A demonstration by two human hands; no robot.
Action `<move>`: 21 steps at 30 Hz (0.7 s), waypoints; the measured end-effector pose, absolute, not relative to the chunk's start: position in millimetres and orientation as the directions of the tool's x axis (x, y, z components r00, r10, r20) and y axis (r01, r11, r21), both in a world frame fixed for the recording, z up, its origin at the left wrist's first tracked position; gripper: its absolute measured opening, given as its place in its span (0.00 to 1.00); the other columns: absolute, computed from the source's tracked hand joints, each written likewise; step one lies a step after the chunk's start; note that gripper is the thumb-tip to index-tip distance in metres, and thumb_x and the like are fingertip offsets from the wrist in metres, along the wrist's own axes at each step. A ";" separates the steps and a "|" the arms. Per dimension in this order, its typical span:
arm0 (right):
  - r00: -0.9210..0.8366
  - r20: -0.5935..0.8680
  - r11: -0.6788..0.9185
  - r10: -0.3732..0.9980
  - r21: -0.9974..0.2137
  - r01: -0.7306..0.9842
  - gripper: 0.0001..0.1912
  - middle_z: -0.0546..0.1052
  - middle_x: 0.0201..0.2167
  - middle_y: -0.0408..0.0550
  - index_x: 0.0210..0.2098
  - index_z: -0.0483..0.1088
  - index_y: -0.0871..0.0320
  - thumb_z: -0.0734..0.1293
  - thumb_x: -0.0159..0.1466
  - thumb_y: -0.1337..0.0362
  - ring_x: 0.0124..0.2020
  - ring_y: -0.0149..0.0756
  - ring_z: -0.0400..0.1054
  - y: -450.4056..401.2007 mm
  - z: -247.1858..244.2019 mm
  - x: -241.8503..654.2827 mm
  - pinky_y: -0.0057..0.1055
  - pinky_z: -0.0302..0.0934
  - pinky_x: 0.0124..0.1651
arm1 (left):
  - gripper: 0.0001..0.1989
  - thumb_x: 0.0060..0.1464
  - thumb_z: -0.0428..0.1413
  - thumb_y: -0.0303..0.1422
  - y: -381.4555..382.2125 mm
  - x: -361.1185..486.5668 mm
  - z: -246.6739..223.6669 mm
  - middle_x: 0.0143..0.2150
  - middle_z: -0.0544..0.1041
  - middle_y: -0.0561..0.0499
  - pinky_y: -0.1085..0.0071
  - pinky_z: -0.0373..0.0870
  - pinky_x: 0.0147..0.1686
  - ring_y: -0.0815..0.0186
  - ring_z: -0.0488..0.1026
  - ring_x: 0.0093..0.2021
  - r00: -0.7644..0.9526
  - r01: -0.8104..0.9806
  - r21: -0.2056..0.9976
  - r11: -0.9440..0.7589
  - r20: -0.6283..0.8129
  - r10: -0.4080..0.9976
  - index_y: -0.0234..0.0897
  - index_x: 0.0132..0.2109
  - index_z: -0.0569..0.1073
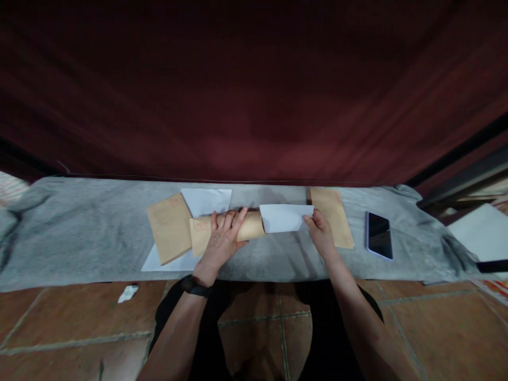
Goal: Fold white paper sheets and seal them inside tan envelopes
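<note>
My left hand [226, 237] lies over a brown paper envelope [254, 225], pressing it down with its fingers apart. The envelope is on its side with its mouth toward the right. From that mouth a folded white sheet of paper [283, 218] sticks out, partly inside. My right hand [320, 233] pinches the paper's right end between thumb and fingers. Just behind the right hand lies another brown envelope [331, 217]. Left of my left hand, a further brown envelope [170, 227] rests on white sheets [208, 200] and overlaps the one being pressed.
A grey cloth [99, 227] covers the narrow bench. A phone [379, 236] lies on it at the right. Behind hangs a dark red curtain [246, 106]. A crumpled white tissue [127, 293] is on the tiled floor [79, 317].
</note>
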State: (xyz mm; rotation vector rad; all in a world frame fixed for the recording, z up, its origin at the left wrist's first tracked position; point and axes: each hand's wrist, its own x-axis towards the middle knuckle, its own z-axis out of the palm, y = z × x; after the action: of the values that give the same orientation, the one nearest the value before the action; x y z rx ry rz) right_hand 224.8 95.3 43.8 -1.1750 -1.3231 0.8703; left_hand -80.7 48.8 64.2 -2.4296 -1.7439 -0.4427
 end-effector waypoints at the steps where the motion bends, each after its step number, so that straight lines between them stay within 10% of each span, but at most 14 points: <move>1: 0.110 0.250 0.228 0.962 -0.958 0.176 0.14 0.70 0.28 0.41 0.34 0.69 0.54 0.68 0.62 0.50 0.31 0.35 0.60 95.6 42.7 225.8 0.30 0.57 0.35 | 0.53 0.52 0.66 0.38 49.2 -81.2 64.4 0.63 0.67 0.37 0.39 0.41 0.69 0.46 0.63 0.64 0.291 0.943 0.072 -0.326 0.301 0.908 0.40 0.75 0.44; 21: -0.052 0.257 0.258 0.965 -0.892 0.373 0.16 0.69 0.24 0.40 0.29 0.67 0.53 0.64 0.65 0.49 0.27 0.35 0.61 93.7 47.4 241.4 0.30 0.55 0.31 | 0.53 0.53 0.64 0.37 53.5 -79.6 58.4 0.63 0.67 0.35 0.35 0.40 0.68 0.44 0.63 0.65 0.269 0.950 0.067 -0.304 0.316 0.910 0.39 0.75 0.41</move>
State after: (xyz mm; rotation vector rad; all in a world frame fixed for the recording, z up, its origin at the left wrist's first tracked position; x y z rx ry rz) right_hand 241.4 93.7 47.4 -1.2711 -1.5995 0.8008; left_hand -79.6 53.5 58.4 -2.3908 -1.7660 -0.4482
